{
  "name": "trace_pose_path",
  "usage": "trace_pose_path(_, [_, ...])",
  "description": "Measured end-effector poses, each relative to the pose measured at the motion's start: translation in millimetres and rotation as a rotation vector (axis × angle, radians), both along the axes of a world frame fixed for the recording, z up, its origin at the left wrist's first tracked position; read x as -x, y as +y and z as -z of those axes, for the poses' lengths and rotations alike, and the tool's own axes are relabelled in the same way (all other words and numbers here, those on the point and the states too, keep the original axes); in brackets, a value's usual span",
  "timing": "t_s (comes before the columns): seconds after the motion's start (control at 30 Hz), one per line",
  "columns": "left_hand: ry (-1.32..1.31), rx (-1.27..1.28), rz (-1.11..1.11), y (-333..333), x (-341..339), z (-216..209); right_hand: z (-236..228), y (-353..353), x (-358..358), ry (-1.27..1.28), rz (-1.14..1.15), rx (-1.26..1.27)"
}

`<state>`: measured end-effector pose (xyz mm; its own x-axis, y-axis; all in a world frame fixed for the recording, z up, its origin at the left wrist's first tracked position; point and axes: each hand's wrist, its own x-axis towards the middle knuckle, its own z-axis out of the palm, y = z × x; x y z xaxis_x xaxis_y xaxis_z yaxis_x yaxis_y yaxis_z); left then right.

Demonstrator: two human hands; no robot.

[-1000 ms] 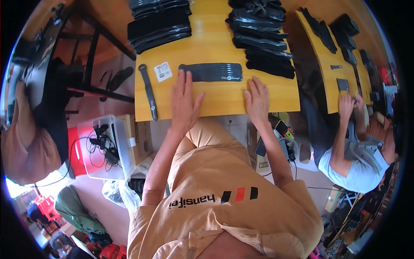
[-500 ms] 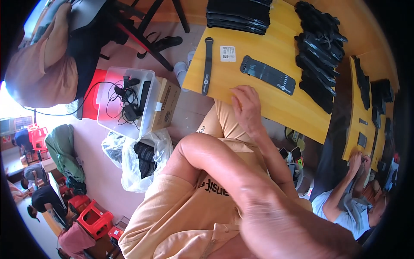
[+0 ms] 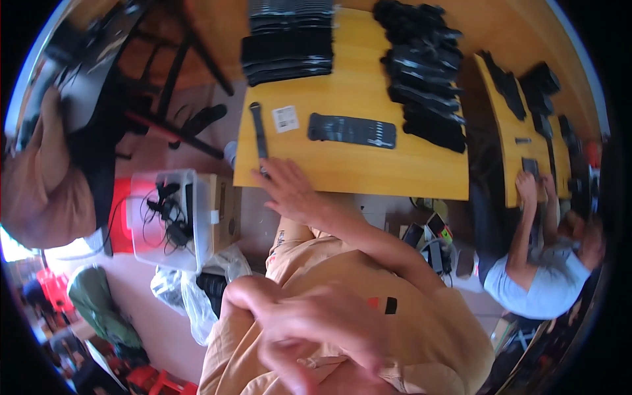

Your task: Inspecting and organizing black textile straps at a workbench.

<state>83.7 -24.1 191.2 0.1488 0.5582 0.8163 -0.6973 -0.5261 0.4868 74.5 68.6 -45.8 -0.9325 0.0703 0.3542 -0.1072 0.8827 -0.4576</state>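
Observation:
My right hand (image 3: 289,191) lies at the near edge of the yellow table (image 3: 362,174), fingers spread. Its fingertips reach the lower end of a narrow dark strap (image 3: 259,128), partly covering it; whether they press on it I cannot tell. Beside the strap are a white printed label (image 3: 286,118) and a wide, flat dark grey band (image 3: 352,130) with a row of light marks at its right end. Close to the camera, above my lap, my left hand (image 3: 322,322) is bent and smeared by motion; no held thing shows.
Stacked black folded pieces (image 3: 288,56) stand at the table's far left, and a pile of black items (image 3: 424,85) runs along its right. On the floor at left is a clear bin (image 3: 164,227) of cables beside a carton (image 3: 226,210). Another person (image 3: 536,280) works at right.
The view has turned, so the table appears further left. My right hand has come to the strap's near end, fingers more spread. My left hand has come into view above my lap.

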Motion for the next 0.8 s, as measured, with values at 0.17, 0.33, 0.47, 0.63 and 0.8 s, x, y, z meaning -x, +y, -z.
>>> trace_pose_path(0.17, [-0.037, -0.100, 0.117, 3, 25, 7, 32, -2, 7, 0.014, -0.010, -0.157])
trace_pose_path(0.33, [-0.059, -0.204, 0.086, -1, 28, 8, 36, 2, 10, 0.155, 0.038, -0.202])
trace_pose_path(0.47, [-0.042, -0.280, 0.055, -8, 30, 6, 28, 4, 10, 0.189, -0.006, -0.110])
trace_pose_path(0.63, [-0.284, 0.029, -0.107, -17, 36, 54, 2, 9, -9, 0.175, 0.045, 0.667])
trace_pose_path(0.8, [0.073, 1.384, -0.831, -41, 51, 161, -35, 25, -35, 0.235, 0.189, 0.701])
